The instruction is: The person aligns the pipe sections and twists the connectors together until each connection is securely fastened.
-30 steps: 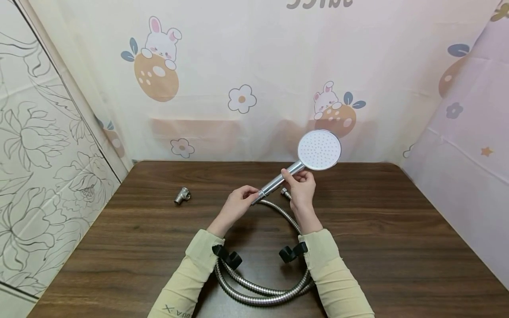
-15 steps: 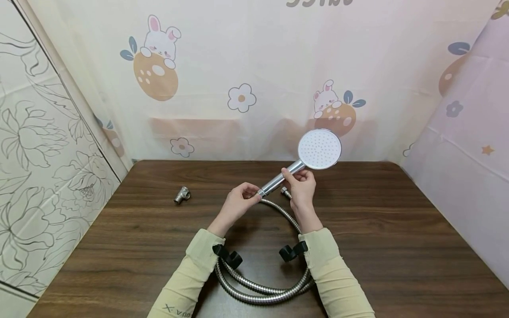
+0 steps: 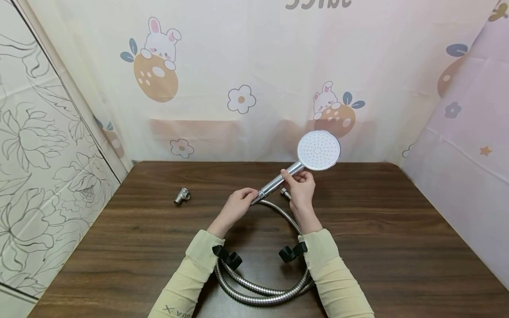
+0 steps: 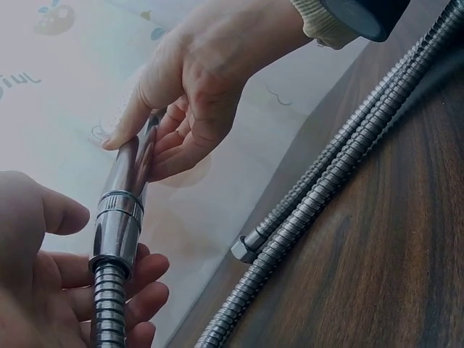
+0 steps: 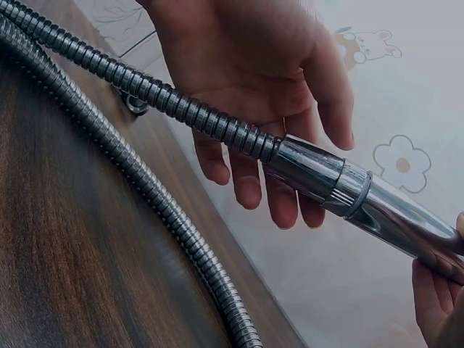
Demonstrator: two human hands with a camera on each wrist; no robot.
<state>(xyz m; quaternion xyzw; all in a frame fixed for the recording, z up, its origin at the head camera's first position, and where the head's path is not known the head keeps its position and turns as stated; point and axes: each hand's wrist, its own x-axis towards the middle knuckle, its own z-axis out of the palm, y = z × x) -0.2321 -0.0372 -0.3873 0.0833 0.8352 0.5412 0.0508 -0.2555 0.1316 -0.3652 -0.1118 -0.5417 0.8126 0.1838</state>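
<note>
A hand shower (image 3: 319, 150) with a round white spray face and a chrome handle is held tilted above the table. My right hand (image 3: 303, 192) grips the handle between thumb and fingers. At the handle's lower end sits the chrome conical nut (image 4: 114, 232) of a ribbed metal shower hose (image 3: 262, 301), lined up with the handle and meeting it. My left hand (image 3: 236, 207) is at this nut. Its loosely bent fingers (image 5: 279, 203) lie behind the nut and hose, and its thumb stands apart from the metal in both wrist views.
The hose lies in loops on the wooden table (image 3: 397, 229) beneath my forearms. Its other end, a small hex nut (image 4: 243, 250), lies near my right hand. A small metal angle fitting (image 3: 182, 195) rests at the left. Printed curtains (image 3: 242, 53) hang behind the table.
My left fingers rose over the nut half a second ago, then came back down, baring the nut again. My right hand and the hand shower have stayed in place.
</note>
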